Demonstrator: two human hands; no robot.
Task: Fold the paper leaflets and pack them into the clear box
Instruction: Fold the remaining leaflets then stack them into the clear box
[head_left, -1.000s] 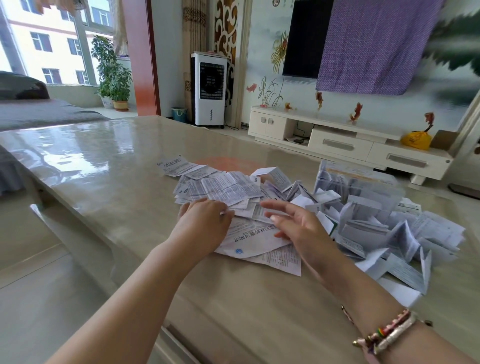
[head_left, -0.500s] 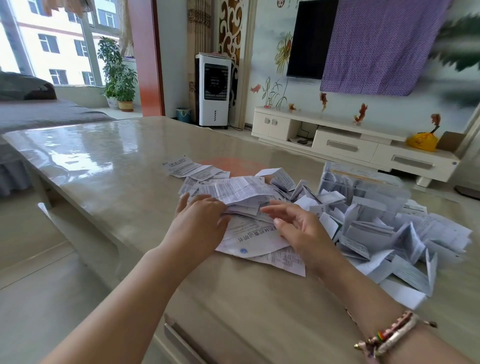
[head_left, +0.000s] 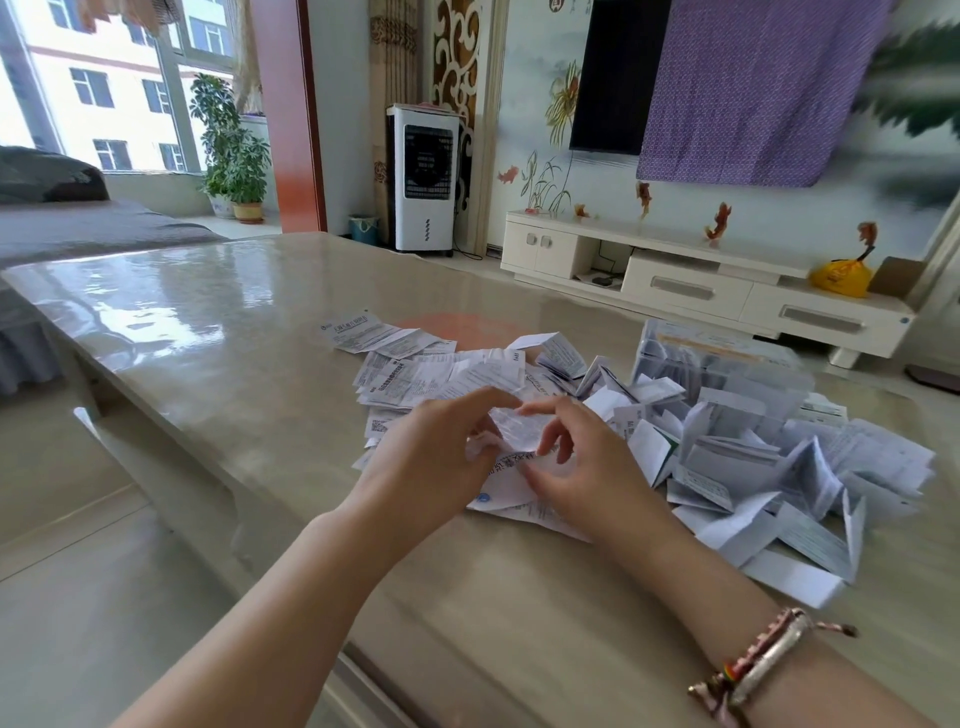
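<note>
A glossy beige desk (head_left: 218, 322) reflects daylight from a large window (head_left: 98, 88) at far left, where a potted plant (head_left: 234, 150) stands. A white air cooler (head_left: 423, 179) stands by the painted wall; a dark television (head_left: 613, 78), half draped in purple cloth (head_left: 753, 88), hangs above a long white cabinet (head_left: 701, 283).

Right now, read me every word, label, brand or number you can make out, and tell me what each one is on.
Nothing here reads for certain.
Leaflet gripped by the left hand and right hand: blurred by motion.
Flat leaflet beneath the hands: large heading characters and a round blue logo, partly covered, unreadable.
Far leaflet: heading too small.
Clear box: label blurred.
</note>
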